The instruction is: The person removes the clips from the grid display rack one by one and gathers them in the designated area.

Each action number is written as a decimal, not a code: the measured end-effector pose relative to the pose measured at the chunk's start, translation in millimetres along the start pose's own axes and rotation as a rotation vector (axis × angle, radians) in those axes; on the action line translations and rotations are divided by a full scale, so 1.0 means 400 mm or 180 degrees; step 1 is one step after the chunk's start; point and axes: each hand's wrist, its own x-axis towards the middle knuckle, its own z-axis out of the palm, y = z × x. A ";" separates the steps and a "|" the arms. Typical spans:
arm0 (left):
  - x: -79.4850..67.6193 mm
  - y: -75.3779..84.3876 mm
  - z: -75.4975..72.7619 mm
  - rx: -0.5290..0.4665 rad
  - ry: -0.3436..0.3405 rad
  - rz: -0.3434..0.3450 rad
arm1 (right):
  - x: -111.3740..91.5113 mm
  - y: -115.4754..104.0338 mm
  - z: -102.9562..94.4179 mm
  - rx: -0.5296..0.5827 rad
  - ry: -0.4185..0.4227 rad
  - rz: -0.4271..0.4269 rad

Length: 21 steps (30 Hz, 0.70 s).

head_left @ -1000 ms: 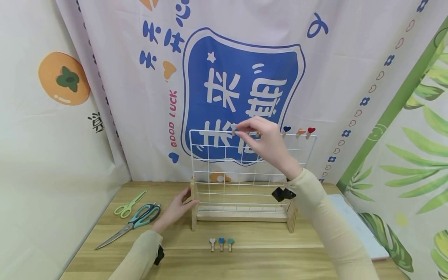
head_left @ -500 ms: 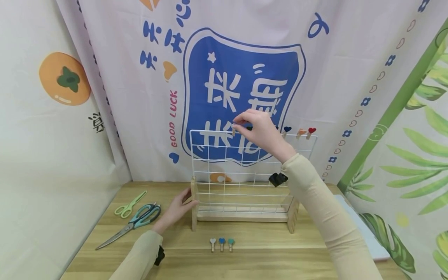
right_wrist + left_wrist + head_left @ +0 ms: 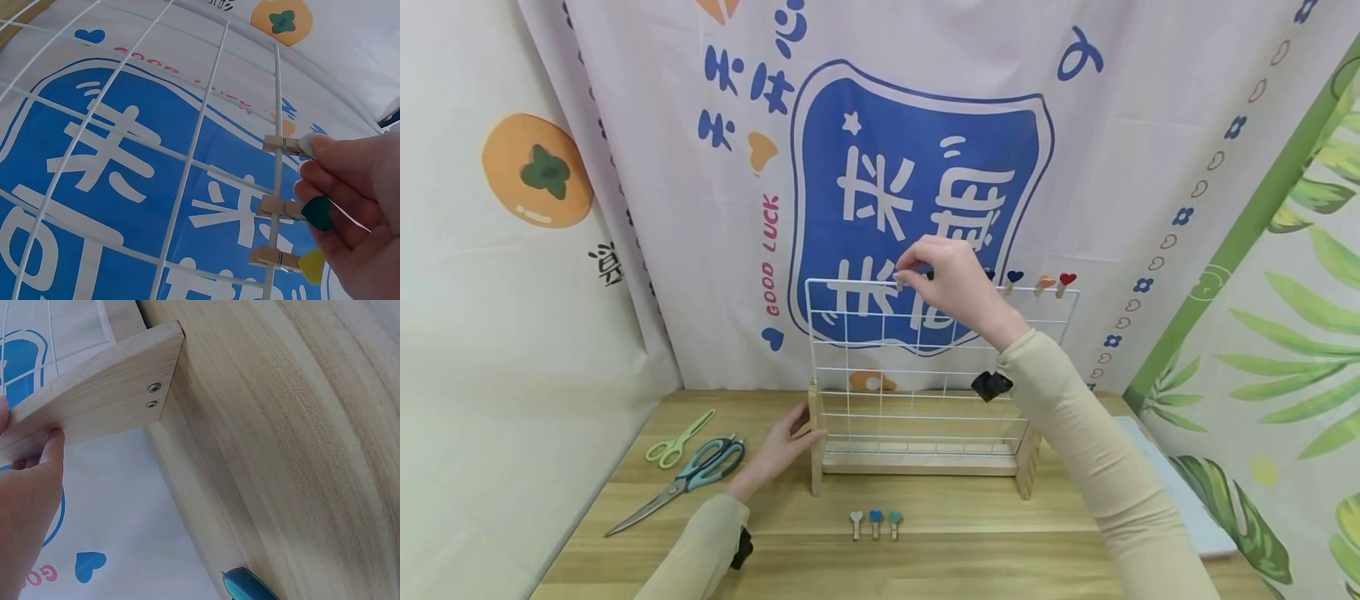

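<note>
In the head view my right hand [image 3: 951, 279] is at the top wire of a white grid rack [image 3: 848, 368]. Its thumb and fingertips pinch the pale heart end of a small wooden clothespin [image 3: 287, 146], whose jaws sit across the wire in the right wrist view. A green-heart clothespin [image 3: 281, 207] and a yellow-heart clothespin [image 3: 278, 257] are clipped beside it, close to the fingers. My left hand [image 3: 778, 446] grips the rack's left wooden post [image 3: 119, 387], thumb on one side and fingers on another.
Three heart clothespins [image 3: 876, 523] lie in front of the rack. Large scissors [image 3: 685, 479] and small green scissors [image 3: 677, 442] lie at left. A dark blue-heart clothespin [image 3: 1015, 277] and a red-heart clothespin [image 3: 1066, 282] are on the wire. A pale flat board [image 3: 1180, 492] lies at right.
My right hand has moved slightly left and up, its fingertips now covering the pale clothespin's heart. That clothespin stays at the same spot on the wire. The left hand has not moved.
</note>
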 end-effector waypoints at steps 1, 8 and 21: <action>0.000 0.000 0.000 -0.0004 0.0002 0.0002 | 0.000 -0.002 0.001 -0.0009 0.0017 -0.0024; -0.002 -0.001 -0.001 -0.0015 0.0004 -0.0010 | -0.004 -0.010 0.009 -0.0029 0.0180 -0.0125; -0.005 0.007 0.000 0.0022 -0.0001 -0.0027 | -0.022 -0.027 -0.009 0.0049 0.0358 -0.0104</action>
